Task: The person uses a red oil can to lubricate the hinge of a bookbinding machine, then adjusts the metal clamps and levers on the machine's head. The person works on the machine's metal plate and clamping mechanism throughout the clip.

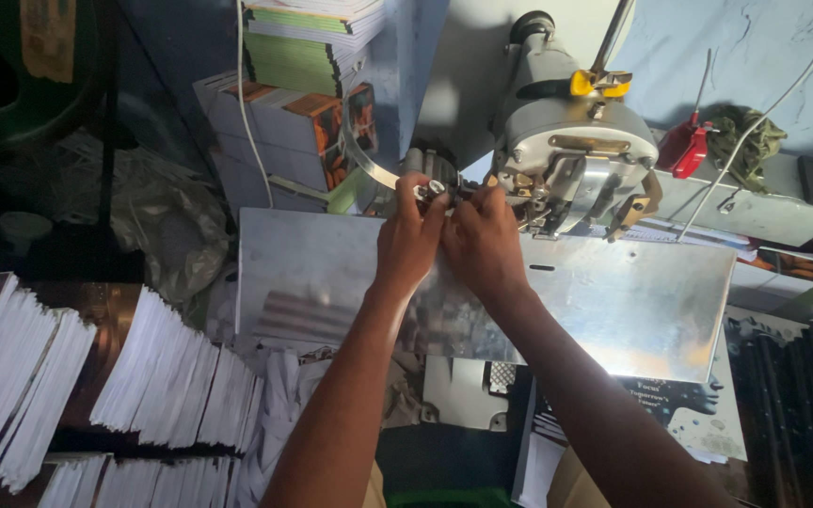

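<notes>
Above a shiny metal plate that serves as our worktop, we pinch a small metal fitting at the side of a grey machine head. Our left hand has its grip closed on the fitting from the near left, fingertips touching it; our right hand presses against the left, its grip narrow at the same fitting, though whether it truly holds the part we cannot tell. The fitting sits just left of the machine head, where a curved metal strip meets it. Left of the machine head rise stacks of books; nearer to us, below and left of the plate, lie fanned bundles of white pages. A red tool rests right of the machine head.
</notes>
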